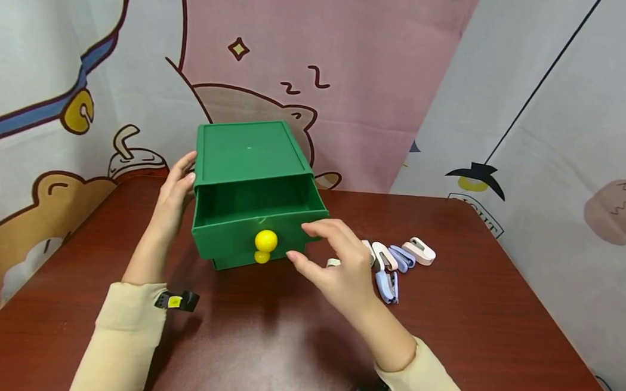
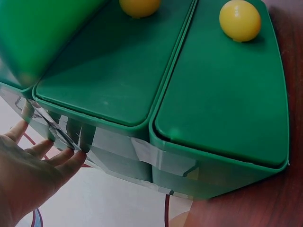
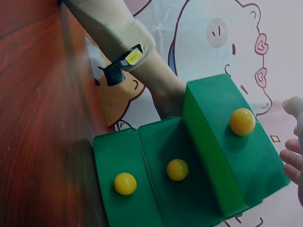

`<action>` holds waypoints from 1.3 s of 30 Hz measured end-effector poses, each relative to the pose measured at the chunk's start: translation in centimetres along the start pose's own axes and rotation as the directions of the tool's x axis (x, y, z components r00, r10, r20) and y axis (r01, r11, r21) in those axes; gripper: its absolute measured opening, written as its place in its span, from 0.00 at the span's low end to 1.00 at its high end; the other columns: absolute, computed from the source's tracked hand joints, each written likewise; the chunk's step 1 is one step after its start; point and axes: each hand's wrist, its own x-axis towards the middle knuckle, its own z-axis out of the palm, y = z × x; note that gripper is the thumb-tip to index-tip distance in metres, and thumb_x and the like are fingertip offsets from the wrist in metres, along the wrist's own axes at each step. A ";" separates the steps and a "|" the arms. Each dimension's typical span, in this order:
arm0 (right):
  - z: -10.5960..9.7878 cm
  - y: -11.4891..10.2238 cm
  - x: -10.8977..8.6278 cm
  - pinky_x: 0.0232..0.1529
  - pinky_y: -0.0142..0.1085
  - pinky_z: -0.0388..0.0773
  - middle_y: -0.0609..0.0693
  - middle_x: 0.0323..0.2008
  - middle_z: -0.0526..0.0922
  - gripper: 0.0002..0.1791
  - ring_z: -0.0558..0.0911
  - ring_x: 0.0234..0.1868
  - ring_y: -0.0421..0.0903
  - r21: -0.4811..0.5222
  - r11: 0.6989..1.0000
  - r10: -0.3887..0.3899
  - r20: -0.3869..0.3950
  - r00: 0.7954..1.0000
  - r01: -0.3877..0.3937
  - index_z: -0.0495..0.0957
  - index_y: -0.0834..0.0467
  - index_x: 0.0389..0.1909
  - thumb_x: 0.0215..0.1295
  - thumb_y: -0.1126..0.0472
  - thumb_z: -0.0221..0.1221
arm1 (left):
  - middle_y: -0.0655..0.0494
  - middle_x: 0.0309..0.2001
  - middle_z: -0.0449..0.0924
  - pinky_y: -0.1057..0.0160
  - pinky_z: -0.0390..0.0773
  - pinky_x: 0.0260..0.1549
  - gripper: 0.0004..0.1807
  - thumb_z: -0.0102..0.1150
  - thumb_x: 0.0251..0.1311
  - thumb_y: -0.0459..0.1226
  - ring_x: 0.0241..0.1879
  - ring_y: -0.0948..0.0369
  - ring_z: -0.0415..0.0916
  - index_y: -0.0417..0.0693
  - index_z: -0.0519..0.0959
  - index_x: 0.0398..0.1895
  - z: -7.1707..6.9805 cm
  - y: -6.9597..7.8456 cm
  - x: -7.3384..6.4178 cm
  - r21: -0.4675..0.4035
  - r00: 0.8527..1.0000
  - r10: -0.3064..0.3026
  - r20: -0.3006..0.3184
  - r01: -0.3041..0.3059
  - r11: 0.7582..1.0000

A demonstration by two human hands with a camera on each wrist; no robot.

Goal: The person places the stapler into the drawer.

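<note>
A green drawer cabinet (image 1: 248,149) with three drawers stands on the table, its top drawer (image 1: 224,239) pulled out. That drawer's inside looks bare from the head view. Yellow round knobs sit on the fronts, the top one (image 1: 266,241) facing me. My left hand (image 1: 173,198) rests its extended fingers against the cabinet's left side, where the left wrist view shows clear tape under the fingertips (image 2: 79,156). My right hand (image 1: 343,269) hovers by the right end of the drawer front, thumb and forefinger spread apart with nothing between them.
Several small staplers lie to the right of the cabinet, partly behind my right hand, among them a lavender one (image 1: 387,285) and a white one (image 1: 419,251). A printed cartoon curtain (image 1: 373,91) hangs behind the brown table (image 1: 260,348).
</note>
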 end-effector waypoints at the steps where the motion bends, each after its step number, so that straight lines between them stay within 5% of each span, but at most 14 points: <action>1: -0.2 0.1 0.0 0.42 0.35 0.76 0.55 0.36 0.82 0.22 0.80 0.39 0.48 0.003 1.000 -0.002 0.001 1.000 0.002 0.81 0.65 0.42 0.58 0.49 0.66 | 0.48 0.70 0.55 0.51 0.57 0.58 0.30 0.40 0.70 0.43 0.57 0.55 0.64 0.48 0.55 0.74 0.0 0.0 0.0 0.001 1.000 0.001 0.000 -0.001 1.000; 18: -4.9 3.6 -1.2 0.46 0.31 0.72 0.59 0.39 0.81 0.28 0.80 0.41 0.50 0.001 0.997 0.078 0.013 0.997 -0.078 0.80 0.66 0.46 0.57 0.46 0.67 | 0.48 0.70 0.54 0.49 0.56 0.59 0.30 0.40 0.70 0.43 0.58 0.55 0.63 0.48 0.54 0.74 0.1 0.0 0.1 0.012 1.000 0.002 -0.002 -0.002 1.000; 23: -6.0 5.4 -2.3 0.48 0.31 0.71 0.57 0.41 0.81 0.25 0.80 0.42 0.49 -0.022 0.990 0.143 0.092 0.985 -0.141 0.80 0.65 0.46 0.47 0.61 0.74 | 0.48 0.70 0.54 0.50 0.57 0.58 0.30 0.40 0.70 0.43 0.58 0.55 0.63 0.49 0.54 0.74 0.1 0.0 0.1 0.017 1.000 0.001 -0.001 -0.001 1.000; 29: -6.7 6.9 -3.7 0.47 0.29 0.70 0.56 0.43 0.80 0.29 0.78 0.43 0.48 -0.035 0.976 0.218 0.213 0.952 -0.216 0.79 0.66 0.49 0.40 0.76 0.73 | 0.49 0.70 0.54 0.49 0.55 0.59 0.30 0.40 0.70 0.44 0.60 0.54 0.62 0.49 0.54 0.74 0.1 0.1 0.1 0.015 1.000 -0.002 0.001 0.002 1.000; 33: -6.6 8.2 -4.7 0.46 0.32 0.72 0.52 0.44 0.81 0.28 0.78 0.42 0.47 -0.067 0.959 0.283 0.283 0.917 -0.275 0.79 0.63 0.50 0.43 0.73 0.73 | 0.48 0.70 0.54 0.49 0.55 0.59 0.30 0.40 0.70 0.43 0.59 0.54 0.63 0.49 0.54 0.74 0.1 0.0 0.0 0.011 1.000 -0.001 -0.002 0.001 1.000; 39: -6.3 10.1 -6.4 0.46 0.45 0.75 0.45 0.47 0.81 0.27 0.80 0.44 0.51 -0.116 0.922 0.385 0.392 0.836 -0.370 0.78 0.56 0.53 0.50 0.64 0.72 | 0.48 0.70 0.55 0.51 0.57 0.58 0.30 0.40 0.70 0.43 0.58 0.55 0.64 0.48 0.54 0.74 0.1 0.0 0.1 0.007 1.000 0.003 -0.003 -0.003 1.000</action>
